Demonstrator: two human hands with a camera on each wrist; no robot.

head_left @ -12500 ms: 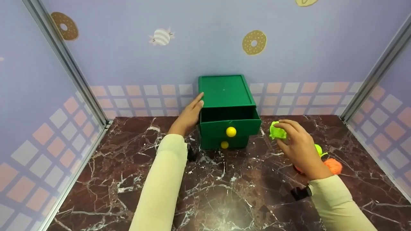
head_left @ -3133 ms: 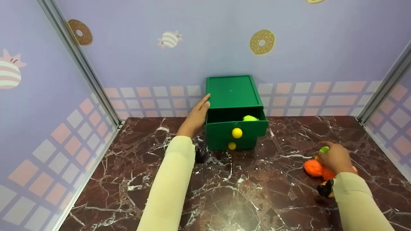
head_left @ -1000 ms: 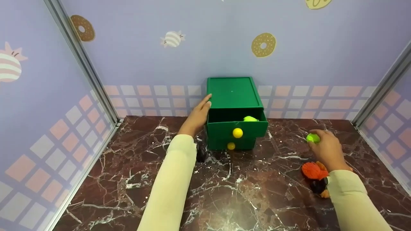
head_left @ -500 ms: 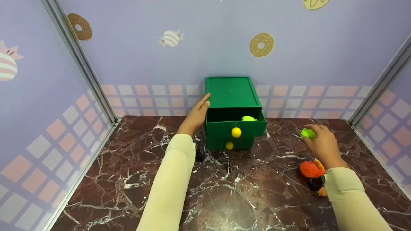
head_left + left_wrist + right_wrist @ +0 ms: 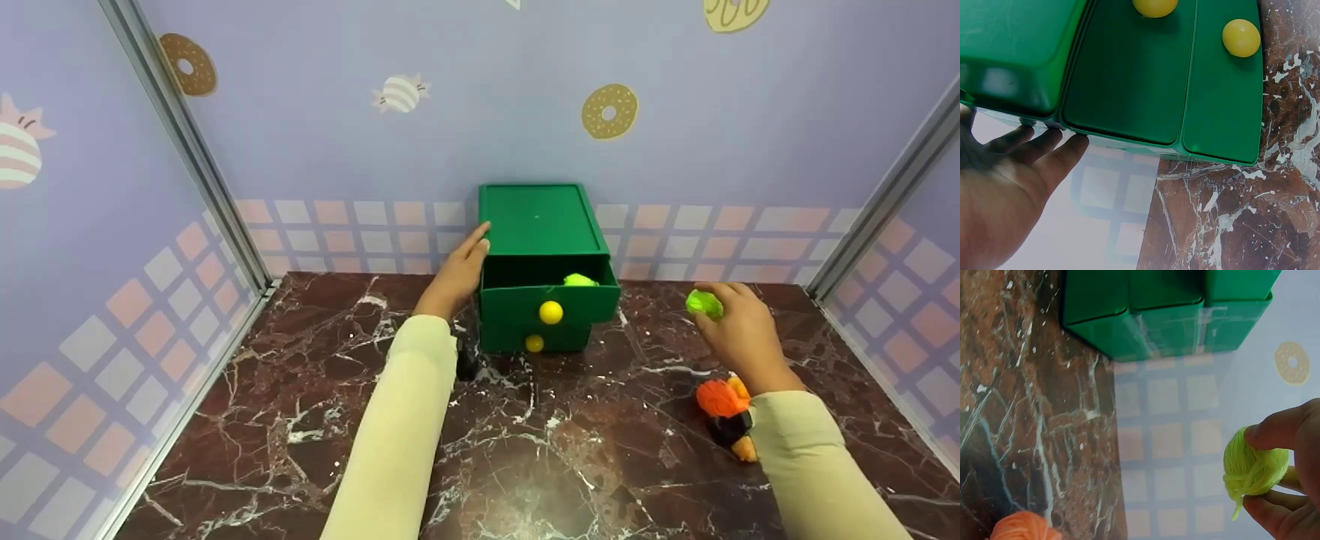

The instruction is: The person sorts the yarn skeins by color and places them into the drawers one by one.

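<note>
The left hand (image 5: 454, 279), fingers straight, touches the green box (image 5: 538, 219). A bright green lump (image 5: 580, 280) sits in its pulled-out top drawer (image 5: 511, 307). Farther right, a green yarn ball (image 5: 703, 304) is pinched by the right hand (image 5: 744, 330) above the table (image 5: 600, 427).

I get even light and a pale glare on the marble desk (image 5: 525, 491). My left-wrist feed overexposes the wall (image 5: 1086, 230).
</note>
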